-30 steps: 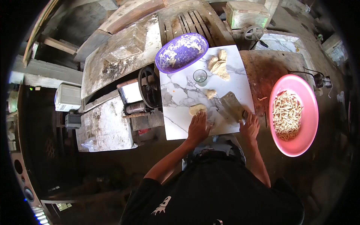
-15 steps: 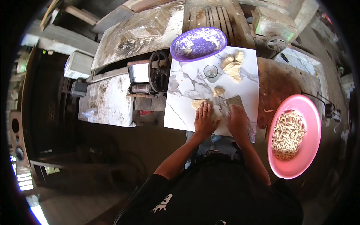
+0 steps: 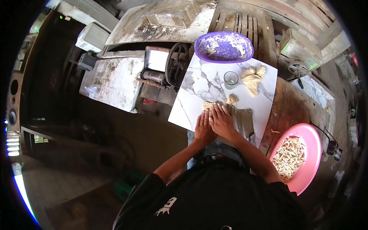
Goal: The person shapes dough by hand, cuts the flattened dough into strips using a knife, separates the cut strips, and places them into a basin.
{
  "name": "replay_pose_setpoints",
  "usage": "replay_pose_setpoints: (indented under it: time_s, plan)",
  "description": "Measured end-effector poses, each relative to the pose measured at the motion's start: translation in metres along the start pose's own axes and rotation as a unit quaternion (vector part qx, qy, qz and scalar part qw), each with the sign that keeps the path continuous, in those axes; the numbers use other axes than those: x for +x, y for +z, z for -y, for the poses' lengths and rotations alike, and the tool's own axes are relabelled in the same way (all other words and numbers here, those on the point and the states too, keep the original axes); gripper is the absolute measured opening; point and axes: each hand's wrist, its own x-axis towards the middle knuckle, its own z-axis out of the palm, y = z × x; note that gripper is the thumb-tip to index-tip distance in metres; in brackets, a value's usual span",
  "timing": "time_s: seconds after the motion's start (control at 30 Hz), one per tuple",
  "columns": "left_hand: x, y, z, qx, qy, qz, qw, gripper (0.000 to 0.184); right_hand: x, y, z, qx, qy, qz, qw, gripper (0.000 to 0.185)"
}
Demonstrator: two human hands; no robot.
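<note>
My left hand lies flat with fingers stretched out, its tips at the near edge of a pale dough piece. Right beside it, my right hand is also flat and open, its fingers over the dough's right part and partly hiding it. A wide flat metal blade rests on the white marbled board, apart from both hands. A small dough lump sits just beyond my right fingertips. Farther back are a clear glass and a larger folded mass of dough.
A purple basin smeared with dough stands at the board's far edge. To the right is a pink basin of cut dough strips. A machine with a black wheel stands left of the board.
My right hand has left the blade and moved left onto the dough beside my left hand. The blade now lies loose on the board. The camera view has turned.
</note>
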Motion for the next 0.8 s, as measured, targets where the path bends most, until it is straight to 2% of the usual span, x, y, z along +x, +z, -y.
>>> replay_pose_setpoints:
  time_s: [0.17,0.23,0.3,0.33,0.37,0.43,0.47,0.6,0.7,0.73,0.8]
  plan:
    - [-0.005,-0.006,-0.007,0.011,-0.036,0.021,0.999,0.080,0.016,0.011,0.007,-0.010,0.067,0.011,0.998,0.051]
    - [-0.003,-0.013,-0.002,-0.020,-0.013,0.017,1.000,0.083,0.031,0.002,0.000,-0.006,0.082,0.025,0.996,0.050]
    - [0.005,-0.015,0.001,-0.035,-0.015,-0.013,0.999,0.084,0.042,-0.018,-0.010,-0.005,0.021,0.226,0.974,0.047]
    - [0.011,-0.016,0.001,-0.050,-0.014,-0.042,0.998,0.084,0.037,-0.004,-0.014,0.028,0.021,0.070,0.997,0.046]
    - [0.014,-0.016,0.002,-0.052,-0.015,-0.045,0.998,0.084,0.036,0.002,-0.012,0.025,0.019,0.070,0.997,0.046]
    - [0.016,-0.008,0.004,-0.023,0.003,-0.018,1.000,0.077,0.033,0.007,-0.002,0.041,-0.051,0.070,0.995,0.051]
    - [0.015,-0.003,0.003,-0.014,-0.009,-0.047,0.999,0.075,0.030,0.011,0.000,0.093,-0.030,0.061,0.993,0.062]
    - [0.014,-0.015,0.001,0.026,0.015,-0.030,0.999,0.075,0.032,0.009,0.009,0.057,0.011,0.072,0.996,0.074]
    - [0.018,-0.014,-0.001,0.053,0.002,0.013,0.999,0.081,0.042,0.007,0.014,0.058,0.044,0.097,0.993,0.073]
    - [0.011,-0.014,-0.001,0.022,0.008,0.018,1.000,0.082,0.047,0.008,0.013,0.055,0.043,0.096,0.993,0.073]
    - [0.004,-0.013,0.001,-0.009,0.015,0.022,1.000,0.083,0.063,0.026,0.005,0.116,0.126,0.165,0.971,0.069]
